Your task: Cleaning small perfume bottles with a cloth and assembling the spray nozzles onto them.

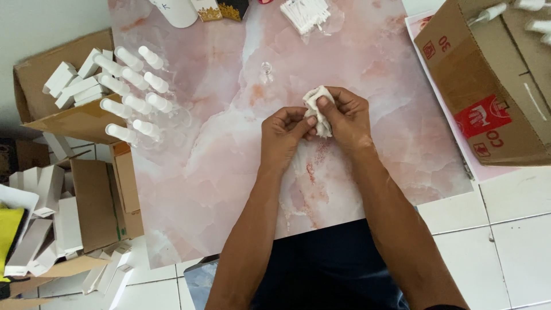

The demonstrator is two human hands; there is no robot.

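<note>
Worktop [229,172]: pink marbled slab with white veining, set over a white tiled floor [511,229].
Left part: cluster of clear spray bottles [135,95] with white caps, lying close together.
Centre: one small clear glass bottle [265,72], uncapped, apart from the cluster.
Far edge: bundle of white spray tubes [305,14] in clear wrap; white rounded container [178,11]; two small black-and-gold boxes [224,10].
Right edge: brown cardboard box [493,97] overlapping the slab's corner.
</note>
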